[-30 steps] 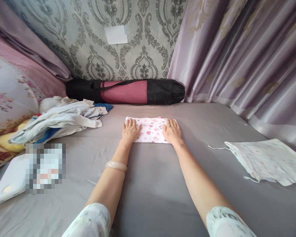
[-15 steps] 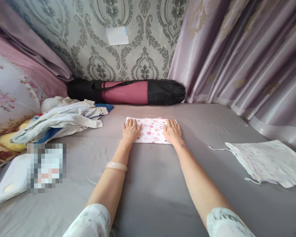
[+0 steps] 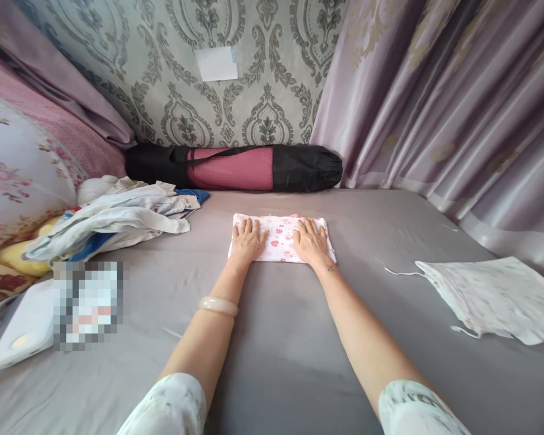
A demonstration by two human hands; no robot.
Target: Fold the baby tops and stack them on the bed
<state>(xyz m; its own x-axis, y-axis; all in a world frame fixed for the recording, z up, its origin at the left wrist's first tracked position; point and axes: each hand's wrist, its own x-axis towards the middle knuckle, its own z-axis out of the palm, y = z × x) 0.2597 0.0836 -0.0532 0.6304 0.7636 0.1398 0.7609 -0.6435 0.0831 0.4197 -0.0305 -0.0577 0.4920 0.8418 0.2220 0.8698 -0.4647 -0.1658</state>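
Note:
A folded white cloth with pink and red heart prints lies flat on the grey bed sheet. It looks like a folded garment; a bit of pink trim shows along its far edge. My left hand rests palm down on its left part, fingers spread. On the right part lies my right hand, also flat with the fingers apart. The cloth's middle shows between the two hands. A pale bangle circles my left forearm.
A heap of crumpled clothes lies at left, near a white device and a blurred-out item. At right is a folded pale garment with strings. A rolled mat in a black bag lies along the wall.
Both hands have slid inward over the folded cloth, the left one rightward and the right one leftward. The cloth's outer ends now show beside them.

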